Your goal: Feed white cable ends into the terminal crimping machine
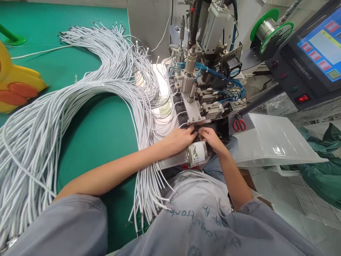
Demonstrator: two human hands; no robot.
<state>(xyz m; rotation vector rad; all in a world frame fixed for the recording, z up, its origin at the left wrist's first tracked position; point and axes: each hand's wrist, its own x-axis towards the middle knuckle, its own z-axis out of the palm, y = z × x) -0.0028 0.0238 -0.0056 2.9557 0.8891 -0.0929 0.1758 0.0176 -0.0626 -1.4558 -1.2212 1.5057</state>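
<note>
At the front edge of a bench machine (195, 115), my left hand (182, 138) lies with its fingers bent together, close under the metal block. A few centimetres to its right, my right hand (211, 139) pinches thumb against fingers. Whatever sits between the fingertips is too small and hidden to name. Just below the hands is a clear bag (197, 153) with a white and green label. White cables (145, 131) with bare wire ends hang over the table edge, passing under my left forearm. Several single cables run into the machine's left side.
Large bundles of white cable (96, 46) cover much of the green table mat (101, 117). To the right are red-handled scissors (239, 123), a translucent plastic sheet (277, 142), a solder wire spool (269, 30) and a lit control screen (323, 49). A yellow object (18, 85) stands far left.
</note>
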